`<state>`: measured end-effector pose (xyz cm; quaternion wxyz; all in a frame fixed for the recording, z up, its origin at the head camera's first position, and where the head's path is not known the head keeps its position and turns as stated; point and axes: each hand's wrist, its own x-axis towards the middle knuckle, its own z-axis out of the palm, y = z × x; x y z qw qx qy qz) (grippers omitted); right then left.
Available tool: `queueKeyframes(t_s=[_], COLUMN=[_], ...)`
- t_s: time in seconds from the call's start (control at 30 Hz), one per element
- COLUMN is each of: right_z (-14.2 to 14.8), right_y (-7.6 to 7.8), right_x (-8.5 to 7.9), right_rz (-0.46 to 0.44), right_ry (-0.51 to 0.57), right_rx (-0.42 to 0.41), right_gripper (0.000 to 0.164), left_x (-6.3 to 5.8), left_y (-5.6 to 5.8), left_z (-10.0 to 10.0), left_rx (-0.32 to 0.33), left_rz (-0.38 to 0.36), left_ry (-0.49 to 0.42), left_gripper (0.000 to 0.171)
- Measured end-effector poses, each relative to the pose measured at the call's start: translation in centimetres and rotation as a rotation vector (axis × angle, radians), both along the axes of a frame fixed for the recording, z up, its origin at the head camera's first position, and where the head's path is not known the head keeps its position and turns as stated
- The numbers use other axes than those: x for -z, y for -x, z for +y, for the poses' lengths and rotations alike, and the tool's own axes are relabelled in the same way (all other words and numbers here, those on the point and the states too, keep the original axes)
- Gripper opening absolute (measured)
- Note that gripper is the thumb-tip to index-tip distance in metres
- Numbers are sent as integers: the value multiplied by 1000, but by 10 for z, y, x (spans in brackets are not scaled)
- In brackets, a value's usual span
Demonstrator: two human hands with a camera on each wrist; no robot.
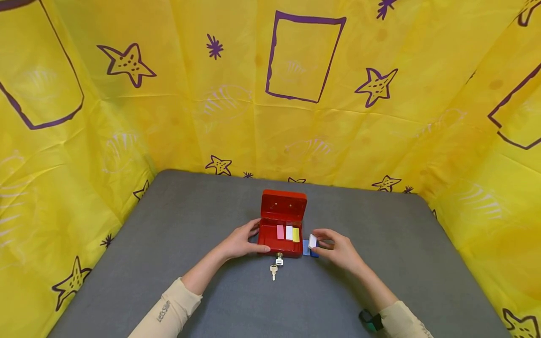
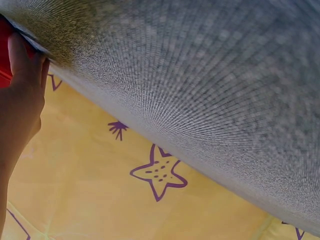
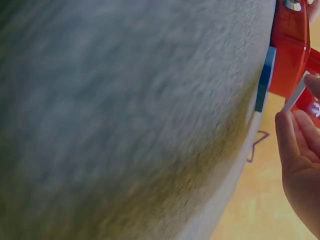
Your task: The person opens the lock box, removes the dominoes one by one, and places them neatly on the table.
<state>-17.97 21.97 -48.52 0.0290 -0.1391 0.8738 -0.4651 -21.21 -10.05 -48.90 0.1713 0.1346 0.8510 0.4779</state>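
Left hand grips the left side of the open red cash box; uneven pressure could skew it. Keys at the front lock could snag. Inside, pink, white and yellow blocks crowd the right. Beyond that wall, blue pieces lie beneath the right hand, whose fingertips pinch another white block; a loose pinch could drop it.

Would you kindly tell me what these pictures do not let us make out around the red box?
Blue item, one piece or two: head view, partly covered by the right hand and its white piece.
Any marking on the hanging key: head view, too small.
Most of the red box: left wrist view, cut off by the left edge.
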Motion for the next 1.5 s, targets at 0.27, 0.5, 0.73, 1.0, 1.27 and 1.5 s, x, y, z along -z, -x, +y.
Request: queueKeyframes(t_s=[0.27,0.5,0.73,1.0,1.27,1.5], right_z=[12,22,28,33,35,35], right_y=[-3,-4,-3,-4,-2,-2], right_x=[2,5,7,8,9,7], right_rz=[8,30,22,28,57,40], right_ry=[-39,-49,-67,-84,-119,-129], right_rx=[8,-12,-33,-75,-132,-161], right_gripper=[44,43,44,43,42,43], left_x=[-1,-1,-1,-2,-2,-2], left_y=[0,-1,0,-1,0,0], left_z=[1,1,1,1,1,1], left_rx=[-3,-7,-3,3,-4,-8], left_rz=[-1,-5,3,4,-2,0], left_ry=[1,4,7,9,6,8], left_gripper=[99,99,96,97,98,98])
